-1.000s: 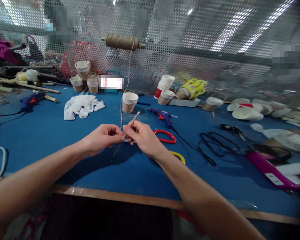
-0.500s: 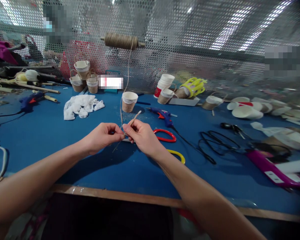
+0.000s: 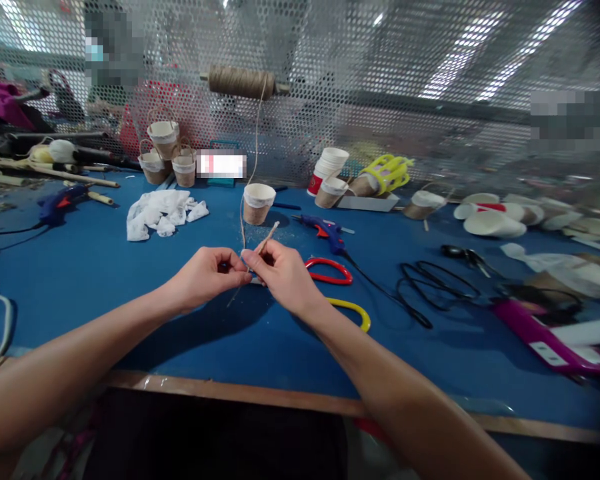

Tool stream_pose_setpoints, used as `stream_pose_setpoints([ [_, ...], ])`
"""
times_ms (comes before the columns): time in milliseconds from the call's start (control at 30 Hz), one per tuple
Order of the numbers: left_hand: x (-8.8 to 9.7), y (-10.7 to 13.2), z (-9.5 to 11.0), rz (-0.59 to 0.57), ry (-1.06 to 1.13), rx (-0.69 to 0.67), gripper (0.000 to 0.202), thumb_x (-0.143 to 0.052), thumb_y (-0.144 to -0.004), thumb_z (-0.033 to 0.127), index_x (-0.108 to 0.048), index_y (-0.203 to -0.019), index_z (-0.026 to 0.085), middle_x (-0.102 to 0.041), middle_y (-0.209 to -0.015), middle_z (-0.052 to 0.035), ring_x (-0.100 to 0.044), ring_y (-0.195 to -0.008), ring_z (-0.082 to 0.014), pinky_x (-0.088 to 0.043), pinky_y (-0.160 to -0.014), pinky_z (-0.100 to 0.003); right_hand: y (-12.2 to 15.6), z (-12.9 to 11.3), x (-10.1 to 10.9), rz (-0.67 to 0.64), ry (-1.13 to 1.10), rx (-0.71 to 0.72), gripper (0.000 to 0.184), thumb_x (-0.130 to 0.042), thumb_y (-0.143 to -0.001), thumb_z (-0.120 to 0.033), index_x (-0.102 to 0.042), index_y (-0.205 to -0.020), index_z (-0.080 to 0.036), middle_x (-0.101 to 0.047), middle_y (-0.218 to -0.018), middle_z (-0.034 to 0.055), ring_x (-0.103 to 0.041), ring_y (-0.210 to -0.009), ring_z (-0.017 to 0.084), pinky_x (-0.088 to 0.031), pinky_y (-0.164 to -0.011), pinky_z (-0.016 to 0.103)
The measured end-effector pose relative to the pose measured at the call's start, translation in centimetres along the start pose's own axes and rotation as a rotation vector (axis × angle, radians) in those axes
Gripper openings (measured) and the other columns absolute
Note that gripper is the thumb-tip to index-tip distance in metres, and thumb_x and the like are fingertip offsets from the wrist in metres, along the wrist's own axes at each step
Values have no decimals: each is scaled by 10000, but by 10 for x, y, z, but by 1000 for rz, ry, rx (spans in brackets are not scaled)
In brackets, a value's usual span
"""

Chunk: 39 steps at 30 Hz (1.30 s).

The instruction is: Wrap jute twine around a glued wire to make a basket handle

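Twine (image 3: 257,143) hangs from a spool (image 3: 240,82) on the mesh and runs down into my two hands. My left hand (image 3: 213,273) pinches it between thumb and fingertips, a loose end trailing below. Close beside it, my right hand (image 3: 283,270) is closed on a short length of twine, whose pale tip sticks up past the fingers. How the strands cross between the fingertips is hidden. Just beyond my hands stands a small cup (image 3: 259,203), brown below with a white rim. Scissors with a red handle (image 3: 330,271) and a yellow handle lie partly under my right hand.
A blue glue gun (image 3: 323,230) lies right of the cup, its black cord (image 3: 395,300) running rightward. White cloth (image 3: 157,210) is at left, with handled cups (image 3: 165,140) stacked behind. Paper cups (image 3: 330,167) and a purple tool (image 3: 550,340) are farther right. A perforated screen closes the back.
Both hands stay together on the twine, with only slight finger shifts. The right hand and the twine tip have moved a little to the left.
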<state>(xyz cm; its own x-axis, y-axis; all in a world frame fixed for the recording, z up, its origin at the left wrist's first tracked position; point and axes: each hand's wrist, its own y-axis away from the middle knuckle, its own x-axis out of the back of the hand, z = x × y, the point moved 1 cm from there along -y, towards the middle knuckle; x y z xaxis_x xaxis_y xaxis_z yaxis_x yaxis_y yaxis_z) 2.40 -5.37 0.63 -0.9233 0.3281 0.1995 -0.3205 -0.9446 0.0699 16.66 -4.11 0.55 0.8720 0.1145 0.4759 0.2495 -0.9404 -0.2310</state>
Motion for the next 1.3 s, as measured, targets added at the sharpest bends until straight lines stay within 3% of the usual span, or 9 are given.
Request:
stream_pose_setpoints([
  [67,0,0,1,-16,35,32,191,-615,-637,251,-476,-575,135,-393,-481,67,-288,-438,-39,-182,-428,-201,0,-1,1,-16,-45,6,318,-555,-723,-458,-479,-631,-163,-477,-571,-19,-413,-510,91,-354,-486,236],
  [267,3,-1,0,-122,226,101,206,-627,-649,263,-489,-577,130,-393,-481,68,-281,-406,-25,-167,-409,-201,0,-3,5,-237,-268,21,246,-522,-764,-398,-482,-715,-161,-483,-615,-24,-442,-510,82,-386,-481,225],
  [467,10,0,4,-173,89,67,137,-615,-671,240,-552,-647,121,-438,-531,52,-296,-436,-32,-178,-408,-203,0,-1,6,-206,-136,48,218,-495,-790,-363,-485,-712,-159,-491,-616,-19,-428,-510,83,-377,-499,232],
  [667,11,-1,5,-104,-61,-14,117,-576,-694,215,-546,-632,120,-418,-507,66,-282,-448,-35,-185,-427,-204,-1,-2,7,-173,-18,50,245,-485,-797,-372,-487,-685,-153,-463,-581,-25,-411,-512,86,-351,-498,229],
  [1100,6,0,3,-63,-29,1,182,-573,-701,240,-484,-589,127,-352,-475,83,-246,-444,-33,-156,-429,-209,0,-4,7,-112,112,53,255,-499,-784,-361,-484,-641,-151,-475,-579,-20,-387,-533,89,-319,-510,234],
  [1200,6,0,1,-66,3,13,213,-591,-691,245,-465,-565,128,-345,-471,81,-243,-442,-31,-143,-426,-212,1,-3,6,-114,66,25,272,-526,-767,-367,-450,-607,-160,-438,-546,-34,-379,-514,85,-315,-490,231],
  [1300,5,0,0,-120,111,59,202,-604,-682,261,-487,-592,125,-379,-490,70,-262,-436,-29,-143,-422,-213,1,-2,6,-234,-183,-47,258,-518,-771,-381,-445,-647,-167,-425,-550,-43,-405,-503,81,-352,-473,222],
])
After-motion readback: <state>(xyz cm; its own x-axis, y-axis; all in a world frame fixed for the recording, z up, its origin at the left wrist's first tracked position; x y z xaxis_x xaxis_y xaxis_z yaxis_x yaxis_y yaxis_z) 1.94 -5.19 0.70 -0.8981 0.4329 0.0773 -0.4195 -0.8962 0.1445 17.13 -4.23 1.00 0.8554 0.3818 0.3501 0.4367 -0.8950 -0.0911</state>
